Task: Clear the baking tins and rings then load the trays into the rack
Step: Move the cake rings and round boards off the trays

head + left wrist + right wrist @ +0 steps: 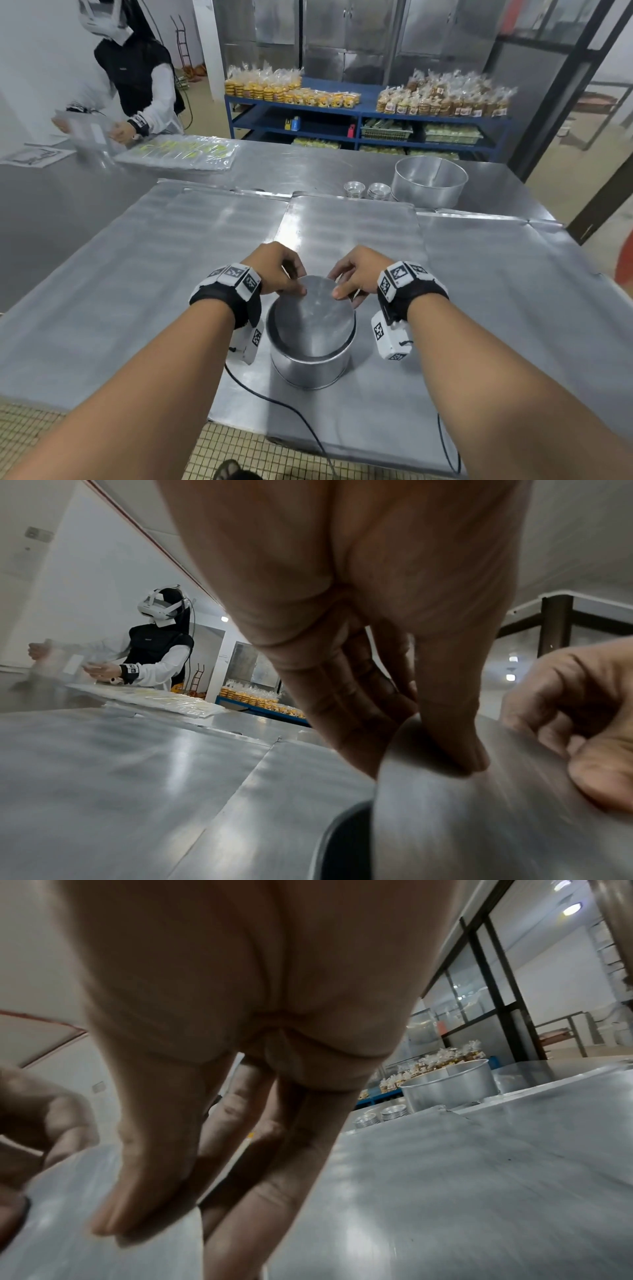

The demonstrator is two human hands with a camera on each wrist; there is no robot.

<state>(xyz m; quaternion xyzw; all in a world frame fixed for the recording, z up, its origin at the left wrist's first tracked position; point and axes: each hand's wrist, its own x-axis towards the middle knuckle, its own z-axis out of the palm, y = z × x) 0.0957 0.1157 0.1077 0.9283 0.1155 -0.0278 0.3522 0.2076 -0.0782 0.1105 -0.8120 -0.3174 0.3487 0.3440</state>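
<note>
Gripping a flat round metal disc (317,301) by its rim from both sides, tilted up at its far edge, near edge dipping into a round baking tin (310,346). Brushed silver, dull sheen, faint scratch marks across the disc face; straight-walled tin of the same grey metal, open top, standing upright on the nearer part of a flat baking tray (349,240) at the table's near edge. Left hand (279,270) pinching the disc's left rim, thumb on top, fingers curled behind the edge; right hand (356,274) doing likewise on the right rim, thumb pressed on the upper face, fingers tucked under. From the left wrist view, thumb flat on the blurred disc (479,818), fingertips (359,718) folded behind it. From the right wrist view, fingers (267,1177) running down past the disc's edge.

Further trays lying to either side on the steel table (85,212). Beyond, at the far right of the table, a large round tin (430,181) with two stacks of small fluted tins (366,190) just beside it. Across the table at far left, another person (137,75) in a headset handling clear plastic bags. Behind, blue shelving (363,113) stacked with bagged baked goods.
</note>
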